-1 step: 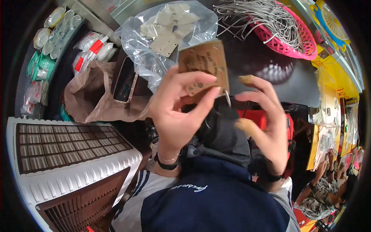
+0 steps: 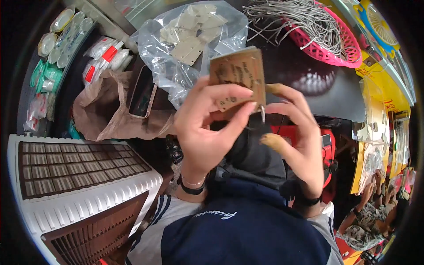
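Note:
A stack of thin brown printed cards (image 2: 238, 70) with small corner holes is pinched between the thumb and fingers of my left hand (image 2: 207, 119). A short pale grey cord (image 2: 263, 114) hangs out at the stack's lower right corner. Just right of it, my right hand (image 2: 300, 128) has its thumb and fingers apart, with tan covers on the thumb tip and one fingertip. The upper fingertip lies at the stack's right edge; whether it touches I cannot tell. Beyond the stack, a clear plastic bag (image 2: 152, 48) holds several pale plates (image 2: 189, 49) with holes.
A pink basket (image 2: 353, 55) of grey cords (image 2: 316, 26) stands on the dark table (image 2: 340, 99) at the far right. A phone (image 2: 143, 92) lies on a brown bag (image 2: 95, 106) at left. Nearer left is a white air cooler (image 2: 88, 190). Another person's arms (image 2: 366, 198) show at right.
My left hand has shifted slightly right and tipped the card stack more upright. My right hand has moved left, nearer the stack and the cord.

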`<state>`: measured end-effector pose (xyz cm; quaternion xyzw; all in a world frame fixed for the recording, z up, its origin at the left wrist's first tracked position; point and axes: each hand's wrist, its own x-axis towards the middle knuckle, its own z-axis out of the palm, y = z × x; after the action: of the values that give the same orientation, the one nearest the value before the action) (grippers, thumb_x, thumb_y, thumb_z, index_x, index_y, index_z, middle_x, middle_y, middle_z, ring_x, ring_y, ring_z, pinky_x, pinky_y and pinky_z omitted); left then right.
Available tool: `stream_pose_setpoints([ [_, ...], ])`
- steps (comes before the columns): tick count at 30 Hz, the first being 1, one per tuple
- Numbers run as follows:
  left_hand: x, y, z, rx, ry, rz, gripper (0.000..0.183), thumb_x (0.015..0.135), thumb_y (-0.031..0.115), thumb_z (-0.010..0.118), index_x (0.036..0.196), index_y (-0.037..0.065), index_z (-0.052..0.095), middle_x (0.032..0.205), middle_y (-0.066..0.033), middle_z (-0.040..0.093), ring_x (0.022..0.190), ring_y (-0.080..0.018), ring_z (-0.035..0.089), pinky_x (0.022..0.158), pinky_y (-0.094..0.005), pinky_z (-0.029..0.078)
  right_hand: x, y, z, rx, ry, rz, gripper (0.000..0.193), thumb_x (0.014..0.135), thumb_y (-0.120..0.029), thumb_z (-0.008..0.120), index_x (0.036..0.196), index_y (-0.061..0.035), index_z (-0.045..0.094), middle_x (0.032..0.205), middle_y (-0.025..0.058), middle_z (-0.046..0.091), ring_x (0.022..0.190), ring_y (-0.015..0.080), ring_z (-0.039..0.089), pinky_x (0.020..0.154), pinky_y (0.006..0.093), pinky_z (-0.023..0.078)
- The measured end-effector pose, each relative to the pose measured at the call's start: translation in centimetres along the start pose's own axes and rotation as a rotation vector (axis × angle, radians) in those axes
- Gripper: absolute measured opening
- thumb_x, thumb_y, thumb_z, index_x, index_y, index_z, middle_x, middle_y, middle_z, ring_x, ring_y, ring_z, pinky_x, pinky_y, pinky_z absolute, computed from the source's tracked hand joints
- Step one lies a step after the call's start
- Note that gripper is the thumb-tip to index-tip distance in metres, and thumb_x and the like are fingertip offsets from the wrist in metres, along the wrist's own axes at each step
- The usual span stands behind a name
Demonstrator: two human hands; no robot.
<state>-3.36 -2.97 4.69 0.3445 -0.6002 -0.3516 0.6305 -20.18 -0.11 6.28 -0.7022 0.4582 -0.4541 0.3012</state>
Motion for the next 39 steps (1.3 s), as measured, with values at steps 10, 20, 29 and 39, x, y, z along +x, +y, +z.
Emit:
stream_pose_setpoints([
  [10, 0.5, 0.6, -2.2, 0.018, 0.103, -0.058, 0.027, 0.075, -0.011, 0.069, 0.099, -0.004, 0.060, 0.098, -0.0057, 0.060, 0.083, -0.0108, 0.063, 0.069, -0.0197, 0.052, -0.1, 2.7, 1.3, 0.871, -0.407, 0.174, 0.033, 0.097, -0.020, 0.046, 0.076, 0.0034, 0.057, 0.087, 0.0119, 0.060, 0.083, 0.0205, 0.056, 0.078, 0.0313, 0.043],
  [20, 1.7, -0.3, -7.5, -0.082, 0.380, -0.007, 0.036, 0.077, -0.011, 0.068, 0.111, -0.007, 0.055, 0.104, -0.0119, 0.060, 0.089, -0.0151, 0.061, 0.078, -0.0263, 0.053, -0.6, 5.0, 0.4, 1.074, -0.744, 0.307, 0.038, 0.098, -0.022, 0.045, 0.079, 0.0049, 0.062, 0.085, 0.0146, 0.065, 0.084, 0.0236, 0.061, 0.082, 0.0331, 0.046],
  [29, 2.0, -1.0, -9.6, 0.041, 0.608, 0.017, 0.042, 0.079, -0.006, 0.069, 0.117, -0.006, 0.051, 0.104, -0.0129, 0.060, 0.090, -0.0160, 0.061, 0.077, -0.0274, 0.053, -0.8, 5.2, 0.1, 1.016, -0.785, 0.380, 0.040, 0.096, -0.026, 0.049, 0.081, 0.0066, 0.064, 0.083, 0.0168, 0.065, 0.081, 0.0248, 0.062, 0.078, 0.0337, 0.046],
  [39, 2.2, -2.0, -11.3, 0.079, 0.691, 0.062, 0.051, 0.081, -0.003, 0.068, 0.125, -0.007, 0.043, 0.104, -0.0163, 0.063, 0.092, -0.0184, 0.063, 0.079, -0.0285, 0.052, -0.8, 5.3, -0.3, 0.916, -0.848, 0.374, 0.040, 0.096, -0.027, 0.049, 0.085, 0.0077, 0.066, 0.084, 0.0173, 0.066, 0.081, 0.0261, 0.064, 0.077, 0.0344, 0.048],
])
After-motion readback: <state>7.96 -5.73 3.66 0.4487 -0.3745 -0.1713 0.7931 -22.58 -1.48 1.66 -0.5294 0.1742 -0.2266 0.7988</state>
